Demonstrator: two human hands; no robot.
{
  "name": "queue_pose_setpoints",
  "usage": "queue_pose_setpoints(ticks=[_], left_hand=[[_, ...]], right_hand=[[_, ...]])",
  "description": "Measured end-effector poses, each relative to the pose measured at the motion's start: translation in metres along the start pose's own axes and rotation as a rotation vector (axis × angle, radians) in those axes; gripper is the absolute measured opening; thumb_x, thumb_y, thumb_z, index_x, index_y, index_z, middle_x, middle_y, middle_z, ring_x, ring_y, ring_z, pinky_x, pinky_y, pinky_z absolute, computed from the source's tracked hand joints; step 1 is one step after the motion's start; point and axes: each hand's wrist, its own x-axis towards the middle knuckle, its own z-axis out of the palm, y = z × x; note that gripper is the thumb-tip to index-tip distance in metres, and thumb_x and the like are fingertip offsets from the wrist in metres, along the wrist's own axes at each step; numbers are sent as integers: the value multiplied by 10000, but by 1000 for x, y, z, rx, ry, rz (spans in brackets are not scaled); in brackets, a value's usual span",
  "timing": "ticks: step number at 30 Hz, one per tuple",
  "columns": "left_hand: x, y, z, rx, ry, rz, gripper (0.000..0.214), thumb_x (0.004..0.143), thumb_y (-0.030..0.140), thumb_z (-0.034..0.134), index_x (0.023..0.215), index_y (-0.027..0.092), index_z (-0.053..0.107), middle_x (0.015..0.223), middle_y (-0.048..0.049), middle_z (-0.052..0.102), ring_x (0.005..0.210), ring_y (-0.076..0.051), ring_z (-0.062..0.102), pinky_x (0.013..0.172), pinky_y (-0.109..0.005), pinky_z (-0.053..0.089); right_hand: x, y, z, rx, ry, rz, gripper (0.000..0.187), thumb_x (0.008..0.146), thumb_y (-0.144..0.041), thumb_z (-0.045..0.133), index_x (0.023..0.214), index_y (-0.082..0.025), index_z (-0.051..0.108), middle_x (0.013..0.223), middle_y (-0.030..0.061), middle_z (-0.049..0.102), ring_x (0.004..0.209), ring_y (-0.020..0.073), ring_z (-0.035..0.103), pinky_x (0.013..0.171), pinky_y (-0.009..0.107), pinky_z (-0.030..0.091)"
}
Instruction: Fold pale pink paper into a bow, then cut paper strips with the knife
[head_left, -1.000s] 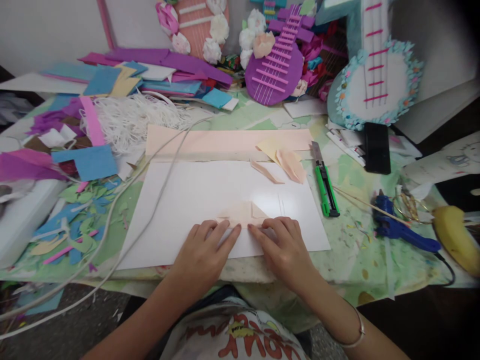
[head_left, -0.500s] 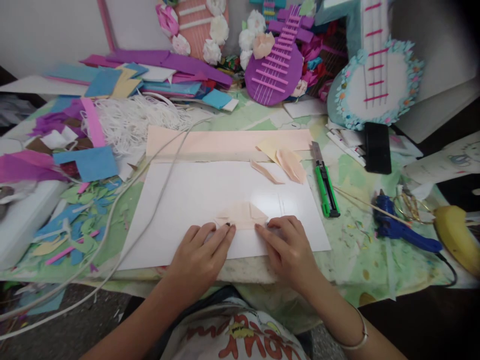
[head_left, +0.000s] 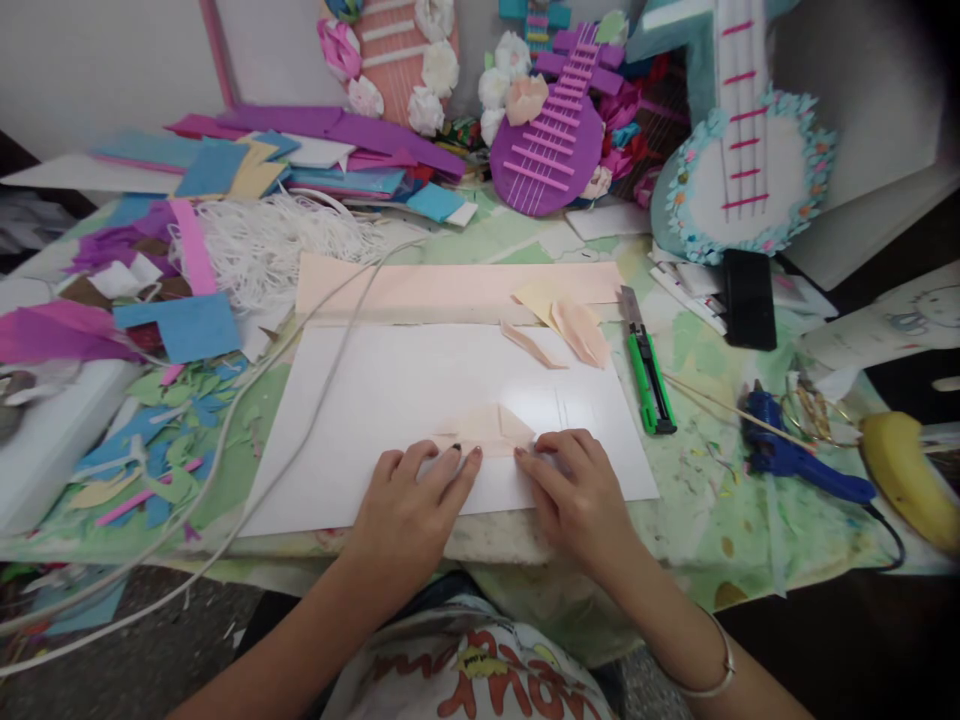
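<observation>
A folded piece of pale peach paper lies on the white board in front of me. My left hand is at its lower left, fingers bent and fingertips pinning the near edge. At the lower right corner my right hand keeps its fingers curled, the tips pressed on the same edge. What the right thumb does is hidden. Beyond the hands, folded peach pieces rest at the board's far right, beside a long peach paper strip.
Right of the board lie a green utility knife, blade out, and a blue glue gun. A white cord crosses the board's left side. Paper scraps cover the left. Behind stand a purple paper instrument and a light-blue one.
The left hand's fingertips have spread slightly apart and shifted a little right along the paper's edge. My right hand stays nearly still. The view has shifted slightly.
</observation>
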Motion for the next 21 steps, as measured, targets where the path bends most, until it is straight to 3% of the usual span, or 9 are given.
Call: queue_pose_setpoints(ticks=[5,12,16,21], left_hand=[[1,4,0,57,-27,-20,428,834,93,467,1245,146,570,1062,-104,648,961,-285,499,720,-415,374],[1,4,0,29,-22,-16,447,851,100,471,1285,176,547,1061,-88,645,978,-298,496,741,-419,379],[1,4,0,9,-16,-33,443,864,109,463,1296,166,537,1058,-87,650,968,-295,513,740,-417,386],[0,1,1,4,24,-21,395,882,103,442,1263,71,542,1114,-118,655,1029,-293,545,799,-429,399]], right_hand=[[0,-3,0,-5,-13,-3,255,832,-39,496,1021,-126,644,953,135,606,889,233,481,741,410,473],[-5,-16,2,-10,-30,-31,409,836,-61,510,1237,-124,556,1062,159,590,978,266,456,799,454,457],[-5,-14,4,-17,-16,-15,367,834,-70,521,1190,-126,590,1031,152,591,946,261,460,773,443,455],[-4,-15,2,-27,-20,-6,307,828,-71,524,1117,-113,616,1036,154,601,958,270,471,779,451,444]])
